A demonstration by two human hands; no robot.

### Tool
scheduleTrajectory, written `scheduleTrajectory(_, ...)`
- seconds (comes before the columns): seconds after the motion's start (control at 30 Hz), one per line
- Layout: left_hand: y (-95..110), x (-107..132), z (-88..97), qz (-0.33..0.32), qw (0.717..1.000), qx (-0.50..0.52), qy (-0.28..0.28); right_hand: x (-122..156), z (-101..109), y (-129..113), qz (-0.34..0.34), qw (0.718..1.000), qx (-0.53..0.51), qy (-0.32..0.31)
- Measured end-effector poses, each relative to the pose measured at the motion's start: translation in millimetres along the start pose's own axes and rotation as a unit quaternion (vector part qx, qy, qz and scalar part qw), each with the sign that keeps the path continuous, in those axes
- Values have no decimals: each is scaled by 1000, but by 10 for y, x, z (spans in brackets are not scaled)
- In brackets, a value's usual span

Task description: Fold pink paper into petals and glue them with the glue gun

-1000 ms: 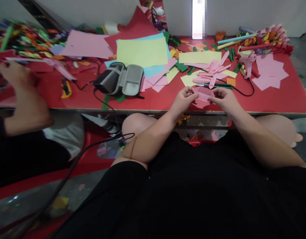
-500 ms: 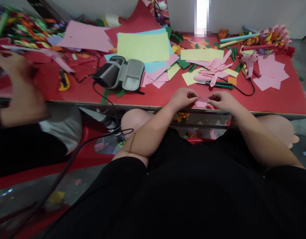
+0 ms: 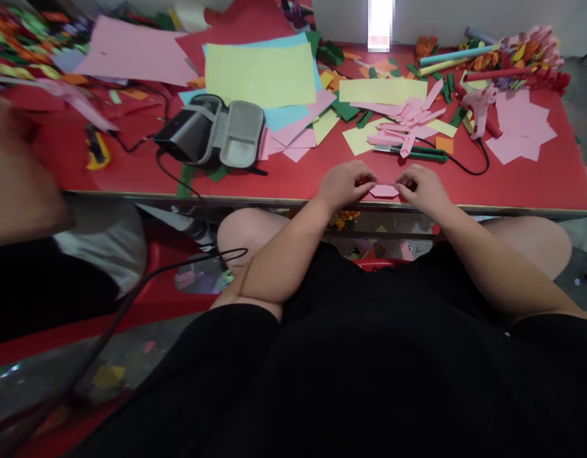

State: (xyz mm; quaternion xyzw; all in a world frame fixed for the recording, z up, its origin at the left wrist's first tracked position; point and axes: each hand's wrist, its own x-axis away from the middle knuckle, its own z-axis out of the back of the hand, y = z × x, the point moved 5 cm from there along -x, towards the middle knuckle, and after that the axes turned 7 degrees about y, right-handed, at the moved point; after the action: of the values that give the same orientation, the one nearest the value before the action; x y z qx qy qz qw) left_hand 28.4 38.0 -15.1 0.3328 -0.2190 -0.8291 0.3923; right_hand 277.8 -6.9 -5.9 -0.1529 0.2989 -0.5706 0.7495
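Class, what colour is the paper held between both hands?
Pink; the paper shows best in the head view.

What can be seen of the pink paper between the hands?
The pink paper is a narrow folded strip, long side running left to right, lower corners slanting. It is near the front of the red table; contact there is unclear. The left hand pinches one end, the right hand the other.

pink paper (image 3: 384, 191), folded narrow, sideways
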Motion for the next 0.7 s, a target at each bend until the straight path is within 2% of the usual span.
scheduleTrajectory(0.13,11,-10,8,-8,1000,-6,-4,17,4,-55,37,999,24,14)
scheduleTrajectory(0.4,84,13,53,-54,997,-51,2,79,-26,-106,116,992,58,-9)
scheduleTrajectory(0.7,112,14,66,-91,990,-104,-14,85,-31,-122,113,988,84,-57)
